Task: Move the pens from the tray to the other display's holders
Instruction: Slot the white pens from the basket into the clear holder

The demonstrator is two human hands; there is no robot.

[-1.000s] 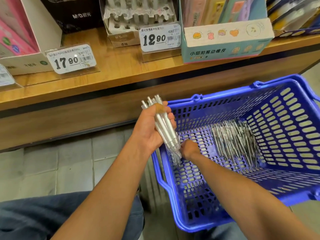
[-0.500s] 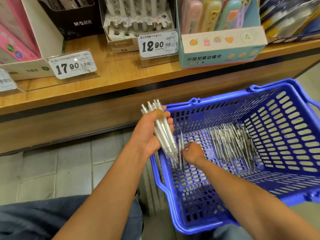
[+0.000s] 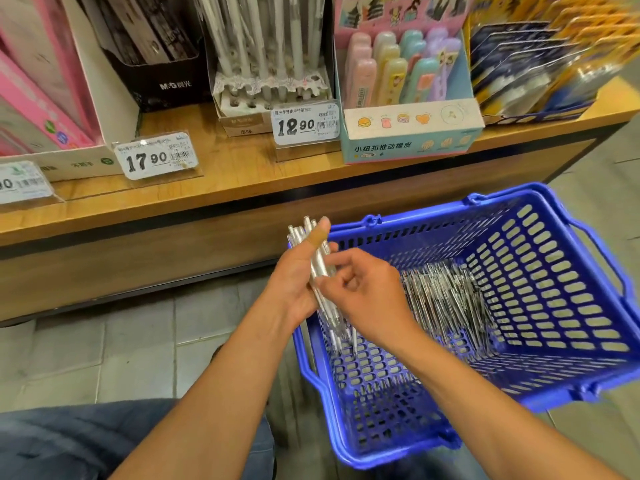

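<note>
Since half a sec ago, R hand point(image 3: 360, 292) has come up out of the blue basket point(image 3: 571, 292) to the bundle of pens point(image 3: 320, 268) in L hand point(image 3: 294, 282); view has also tipped up, more shelf showing. L hand grips bundle upright-ish, thumb w/ a plaster along the top, fingers wrapped behind. R hand's fingers curled, tips pinching at the bundle's mid-length; can't tell if it adds a separate pen. Bundle hangs over basket's near-left corner, tips just above the mesh floor. Loose pile of pens point(image 3: 446, 299) lies on basket floor toward the right, partly behind R wrist.

Pen count in bundle unclear; lower ends blur vs. mesh. Top-right of shelf smeared.

On wooden shelf point(image 3: 242, 168): white pen display w/ holders point(image 3: 270, 88), price tags 12.90 point(image 3: 304, 124) & 17.90 point(image 3: 156, 157), eraser box point(image 3: 408, 129), black box point(image 3: 162, 64). Jeans knee point(image 3: 69, 441) bottom-left.
</note>
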